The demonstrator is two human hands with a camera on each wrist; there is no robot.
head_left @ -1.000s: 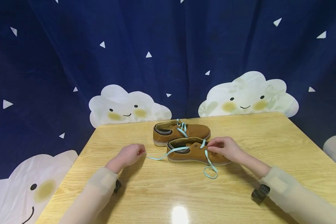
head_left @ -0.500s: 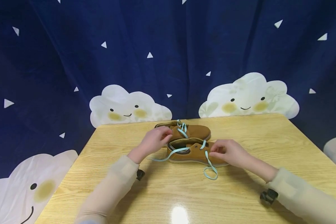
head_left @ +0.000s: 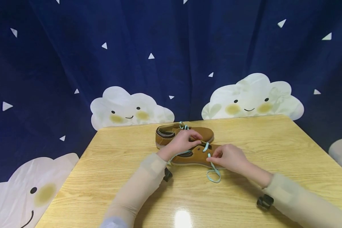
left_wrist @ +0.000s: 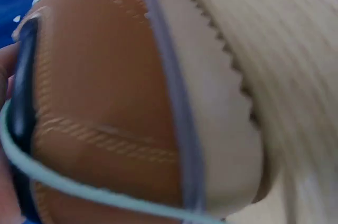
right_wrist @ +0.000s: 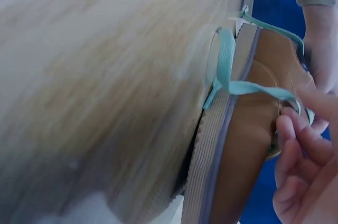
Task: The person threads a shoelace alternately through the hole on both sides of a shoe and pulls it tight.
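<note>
A brown lace-up shoe (head_left: 199, 155) stands on the wooden table, toe to the right, light blue laces partly threaded. My left hand (head_left: 183, 139) reaches over its opening, thumb and forefinger apart near the tongue; the left wrist view shows the shoe's heel side (left_wrist: 105, 86) with a lace (left_wrist: 95, 192) across it. Beside the near eyelets is my right hand (head_left: 229, 158), thumb and forefinger right at the shoelace (right_wrist: 253, 89). Whether they pinch the lace I cannot tell. The lace's looped free end (head_left: 213, 175) lies on the near side.
A second brown shoe (head_left: 206, 133) sits just behind, its laces (head_left: 185, 126) in place and its middle partly covered by my left hand. The wooden table (head_left: 125, 190) extends around both shoes. A dark blue curtain (head_left: 148, 38) with clouds hangs behind the table.
My left hand has moved right from beside the heel to over the shoe's opening. My right hand has shifted slightly toward the near-side lace. Both shoes stay in place.
</note>
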